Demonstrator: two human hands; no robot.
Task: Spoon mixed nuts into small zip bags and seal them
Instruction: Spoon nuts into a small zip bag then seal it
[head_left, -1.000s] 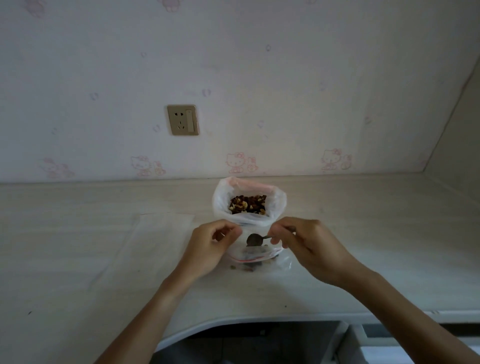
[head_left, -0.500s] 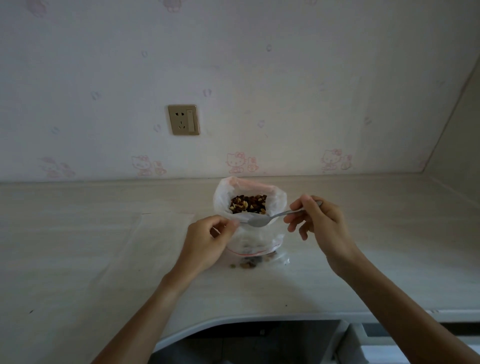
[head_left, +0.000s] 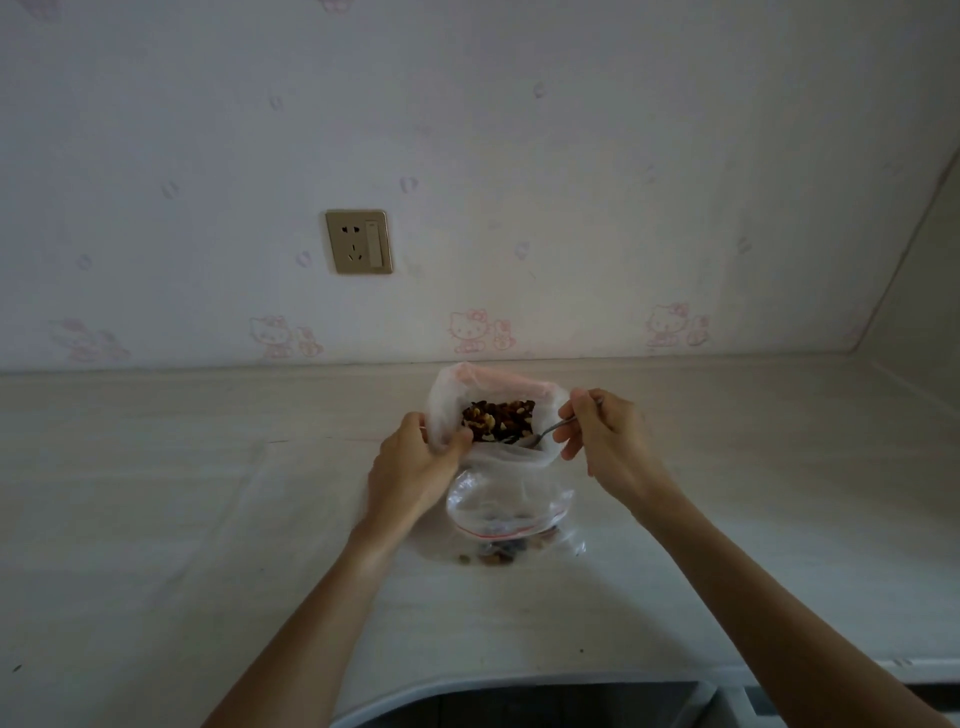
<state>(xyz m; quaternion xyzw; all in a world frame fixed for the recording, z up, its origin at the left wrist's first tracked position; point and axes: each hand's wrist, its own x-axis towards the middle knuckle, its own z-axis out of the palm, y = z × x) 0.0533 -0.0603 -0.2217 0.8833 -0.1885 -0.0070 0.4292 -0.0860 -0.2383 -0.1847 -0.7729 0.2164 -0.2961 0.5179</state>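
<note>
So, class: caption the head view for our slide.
Right hand dips spoon into nut bag, held by left hand.

wall socket (head_left: 358, 241), patterned wallpaper (head_left: 571, 156), countertop (head_left: 156, 519)

spoon (head_left: 545, 432): shiny metal | zip bag (head_left: 506, 506): clear glossy plastic | countertop (head_left: 156, 519): matt wood-grain

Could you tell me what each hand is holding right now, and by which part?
Right hand holds the spoon by its handle; left hand grips the nut bag at its left rim.
</note>
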